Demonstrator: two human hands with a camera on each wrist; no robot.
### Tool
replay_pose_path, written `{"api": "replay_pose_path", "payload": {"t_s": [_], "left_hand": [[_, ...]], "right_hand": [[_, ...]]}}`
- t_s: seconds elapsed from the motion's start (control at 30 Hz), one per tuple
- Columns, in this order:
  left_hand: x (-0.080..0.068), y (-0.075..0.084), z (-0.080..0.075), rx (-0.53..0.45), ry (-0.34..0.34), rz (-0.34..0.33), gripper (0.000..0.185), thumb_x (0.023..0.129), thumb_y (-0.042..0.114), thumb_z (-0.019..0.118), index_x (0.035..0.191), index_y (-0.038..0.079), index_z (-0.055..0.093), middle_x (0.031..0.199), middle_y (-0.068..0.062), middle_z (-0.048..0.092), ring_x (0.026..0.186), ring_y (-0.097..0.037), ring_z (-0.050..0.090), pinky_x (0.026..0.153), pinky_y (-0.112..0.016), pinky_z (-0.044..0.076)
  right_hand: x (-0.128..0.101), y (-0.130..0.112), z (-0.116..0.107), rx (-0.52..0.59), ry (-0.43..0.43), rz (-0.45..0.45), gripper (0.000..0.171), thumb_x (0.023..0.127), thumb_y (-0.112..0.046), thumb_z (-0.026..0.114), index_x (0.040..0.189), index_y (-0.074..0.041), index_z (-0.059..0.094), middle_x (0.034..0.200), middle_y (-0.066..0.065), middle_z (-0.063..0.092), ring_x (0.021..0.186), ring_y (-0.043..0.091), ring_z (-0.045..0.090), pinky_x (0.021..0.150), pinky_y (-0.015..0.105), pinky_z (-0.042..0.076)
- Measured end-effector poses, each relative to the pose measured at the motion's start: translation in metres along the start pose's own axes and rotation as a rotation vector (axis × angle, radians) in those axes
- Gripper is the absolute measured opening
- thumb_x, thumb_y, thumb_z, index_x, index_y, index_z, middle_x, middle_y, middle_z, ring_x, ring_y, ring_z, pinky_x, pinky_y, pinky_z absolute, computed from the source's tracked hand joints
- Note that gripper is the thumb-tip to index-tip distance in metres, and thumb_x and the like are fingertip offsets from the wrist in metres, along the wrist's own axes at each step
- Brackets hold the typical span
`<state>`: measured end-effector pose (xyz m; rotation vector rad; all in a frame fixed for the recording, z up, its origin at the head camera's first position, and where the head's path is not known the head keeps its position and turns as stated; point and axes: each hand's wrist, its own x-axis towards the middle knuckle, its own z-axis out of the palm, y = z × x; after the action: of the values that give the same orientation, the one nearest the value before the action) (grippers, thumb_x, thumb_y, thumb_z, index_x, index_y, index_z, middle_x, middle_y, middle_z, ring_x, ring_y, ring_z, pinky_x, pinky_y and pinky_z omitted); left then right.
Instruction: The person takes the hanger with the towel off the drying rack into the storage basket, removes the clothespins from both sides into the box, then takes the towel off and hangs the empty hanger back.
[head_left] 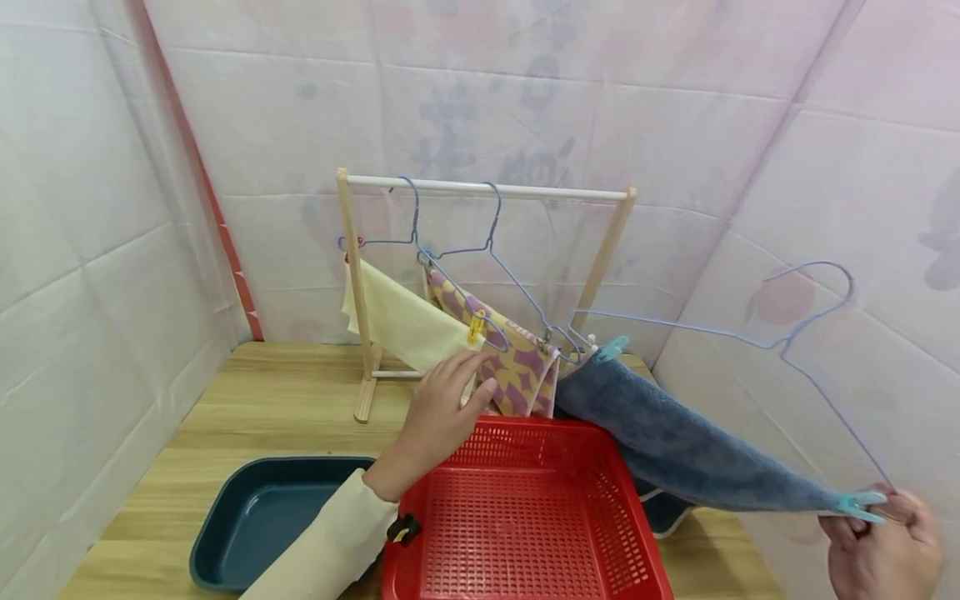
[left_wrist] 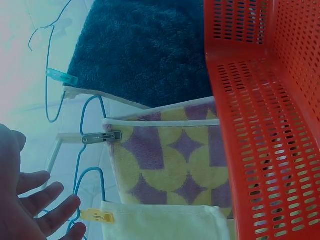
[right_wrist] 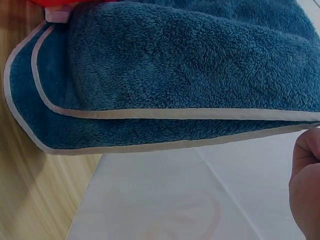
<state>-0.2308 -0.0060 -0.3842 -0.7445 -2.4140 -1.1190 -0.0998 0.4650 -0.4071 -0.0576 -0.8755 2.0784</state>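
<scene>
The blue towel [head_left: 675,450] hangs clipped to a blue wire hanger [head_left: 817,333], stretched from a teal clothespin [head_left: 611,348] near the drying rack down to a second teal clothespin [head_left: 858,503] at the lower right. The right hand [head_left: 888,546] pinches that lower corner of hanger and towel, fingers curled round it. The hanger's hook is off the rail, up in the air by the right wall. The towel's folded lower edge, with pale piping, sags to the wooden table [head_left: 247,400] behind the red basket [head_left: 525,517].

The left hand [head_left: 442,408] reaches over the basket's far rim with fingers straight and loose, fingertips touching the cream cloth [head_left: 405,321] beside its yellow clothespin [head_left: 476,327]; it grips nothing. Just right of that cloth hangs a purple-and-yellow patterned towel [head_left: 517,367], held by a grey clip [left_wrist: 101,137] in the left wrist view. Both hang on blue wire hangers from the white rail [head_left: 487,187] of the wooden drying rack [head_left: 352,292], between the left hand and the blue towel.

A dark teal tray [head_left: 255,517] lies left of the basket, under the left sleeve [head_left: 330,542].
</scene>
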Motion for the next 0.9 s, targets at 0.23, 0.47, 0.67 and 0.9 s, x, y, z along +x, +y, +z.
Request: {"api": "replay_pose_path", "payload": {"t_s": [0.23, 0.47, 0.67, 0.9], "left_hand": [[-0.003, -0.002, 0.0, -0.031, -0.005, -0.026, 0.051, 0.106, 0.049, 0.043, 0.146, 0.02, 0.053, 0.149, -0.005, 0.053, 0.14, -0.025, 0.047, 0.112, -0.059, 0.035], [-0.007, -0.005, 0.0, -0.051, -0.013, -0.051, 0.055, 0.106, 0.052, 0.042, 0.147, 0.018, 0.052, 0.151, -0.007, 0.051, 0.139, -0.025, 0.048, 0.11, -0.059, 0.039], [-0.011, -0.006, -0.001, -0.07, -0.016, -0.044, 0.055, 0.106, 0.051, 0.042, 0.148, 0.017, 0.051, 0.151, -0.004, 0.05, 0.136, -0.023, 0.051, 0.107, -0.059, 0.042], [-0.017, -0.007, -0.003, -0.082, -0.019, -0.07, 0.055, 0.105, 0.052, 0.043, 0.149, 0.019, 0.049, 0.151, -0.001, 0.05, 0.127, -0.021, 0.057, 0.102, -0.057, 0.046]], "right_hand": [[-0.003, 0.002, -0.001, 0.117, -0.215, 0.076, 0.028, 0.105, 0.005, 0.037, 0.076, 0.004, 0.038, 0.059, 0.01, 0.043, 0.043, 0.018, 0.014, 0.047, 0.027, 0.006], [-0.009, 0.006, 0.004, 0.168, -0.398, 0.114, 0.032, 0.106, 0.005, 0.026, 0.075, 0.002, 0.034, 0.068, 0.01, 0.044, 0.047, 0.019, 0.019, 0.052, 0.027, 0.008], [-0.015, 0.019, 0.015, 0.349, -0.592, 0.163, 0.034, 0.106, 0.007, 0.015, 0.082, 0.013, 0.038, 0.072, 0.021, 0.051, 0.051, 0.021, 0.026, 0.052, 0.028, 0.014], [-0.021, 0.035, 0.032, 0.297, -0.657, 0.144, 0.029, 0.104, -0.003, 0.027, 0.087, 0.018, 0.04, 0.079, 0.022, 0.055, 0.055, 0.022, 0.028, 0.053, 0.028, 0.017]]}}
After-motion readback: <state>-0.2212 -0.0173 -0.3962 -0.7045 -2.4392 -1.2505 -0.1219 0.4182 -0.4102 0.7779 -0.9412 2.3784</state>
